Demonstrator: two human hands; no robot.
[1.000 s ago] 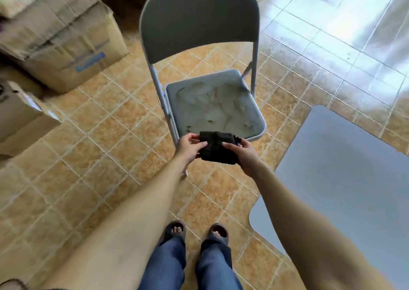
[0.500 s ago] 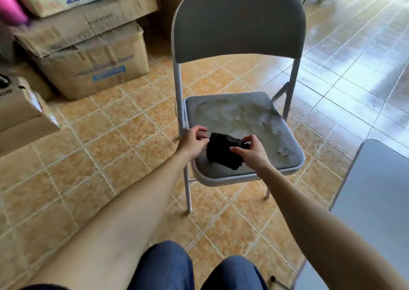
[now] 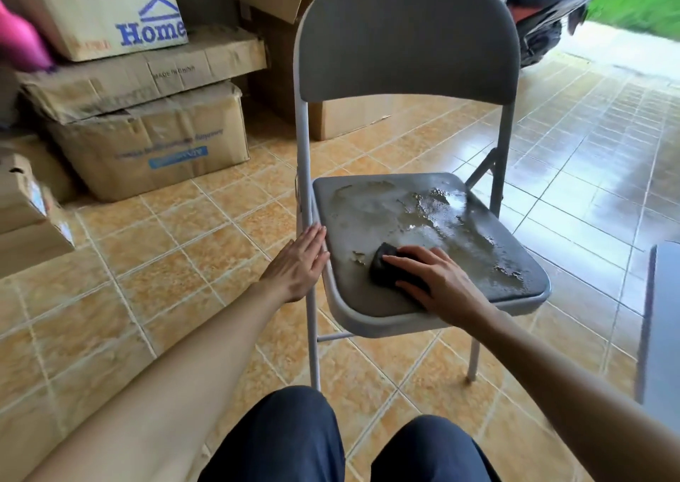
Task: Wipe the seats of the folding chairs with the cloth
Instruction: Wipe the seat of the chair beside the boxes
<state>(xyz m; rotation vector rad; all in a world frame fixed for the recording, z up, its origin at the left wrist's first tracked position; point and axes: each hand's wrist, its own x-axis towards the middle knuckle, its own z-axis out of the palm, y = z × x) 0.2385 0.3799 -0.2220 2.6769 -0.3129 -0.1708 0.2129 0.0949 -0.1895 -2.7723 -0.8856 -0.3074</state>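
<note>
A grey folding chair (image 3: 404, 39) stands open on the tiled floor in front of me. Its seat (image 3: 489, 246) is worn, with peeling patches and a wet sheen. My right hand (image 3: 438, 282) presses a dark folded cloth (image 3: 382, 270) flat onto the front left part of the seat, fingers spread over it. My left hand (image 3: 300, 264) rests open against the seat's left edge and the frame tube, holding nothing.
Stacked cardboard boxes (image 3: 147, 128) fill the left and back. A parked scooter (image 3: 541, 14) stands at the top right. The grey edge of a second chair (image 3: 662, 327) shows at the right. My knees (image 3: 294, 441) are at the bottom.
The cloth went from both hands in front of the seat down onto the seat under my right hand. My left hand let go and moved to the seat's left edge. I came lower and closer.
</note>
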